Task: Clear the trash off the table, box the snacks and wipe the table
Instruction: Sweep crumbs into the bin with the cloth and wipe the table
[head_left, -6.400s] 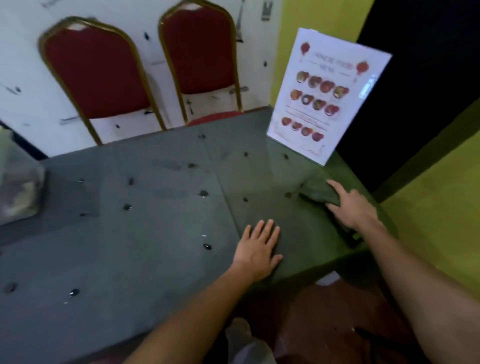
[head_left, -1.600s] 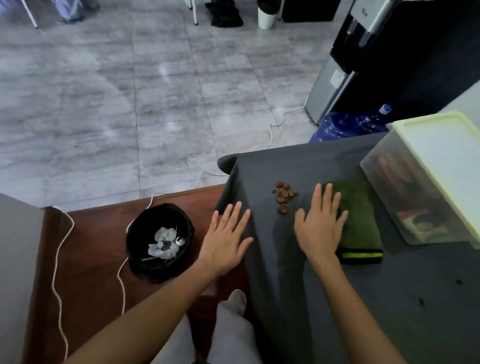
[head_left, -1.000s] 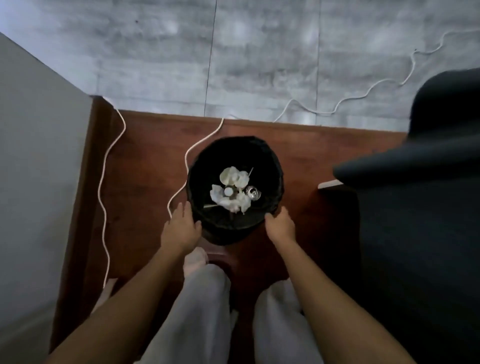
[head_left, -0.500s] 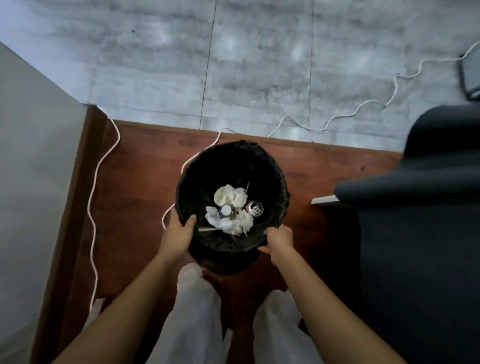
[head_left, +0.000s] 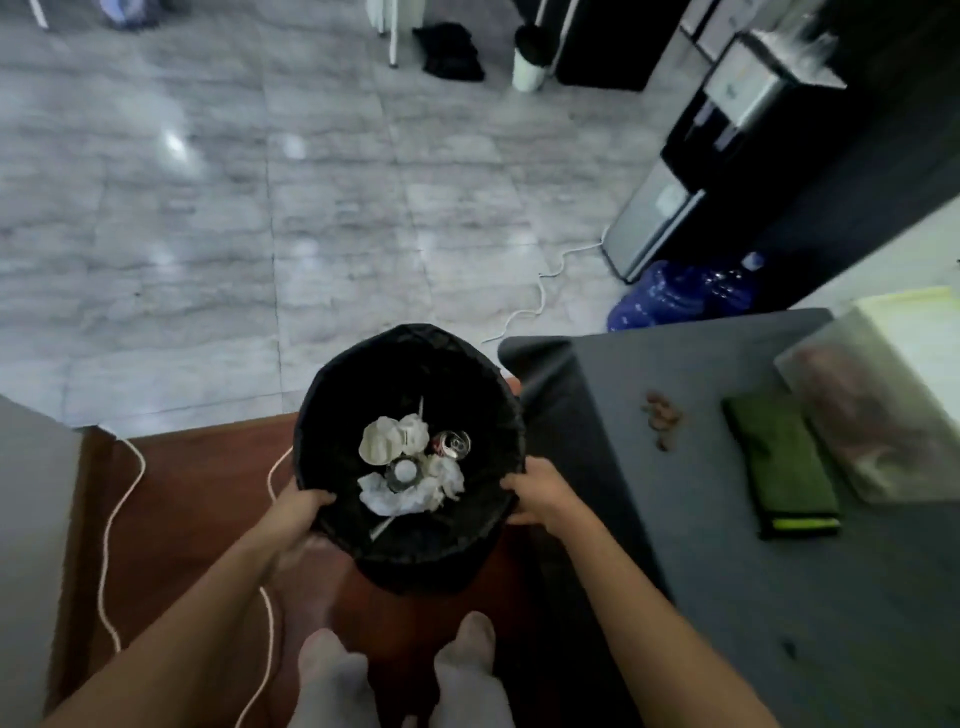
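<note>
Clear box (head_left: 883, 415) cut off at right edge, contents blurred; crumbs (head_left: 661, 410) too blurred to identify.

The bin (head_left: 410, 457) sits left of the table (head_left: 727, 571), with the left hand (head_left: 298, 512) on its near-left rim and the right hand (head_left: 537, 491) on its near-right rim; crumpled paper (head_left: 395, 441) and a can (head_left: 452, 444) lie inside. On the table, crumbs (head_left: 662, 410) lie left of a cloth (head_left: 779, 457), and a container (head_left: 878, 415) stands right of the cloth.

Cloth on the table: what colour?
Dark green cloth with a bright lime stripe; head view.
</note>
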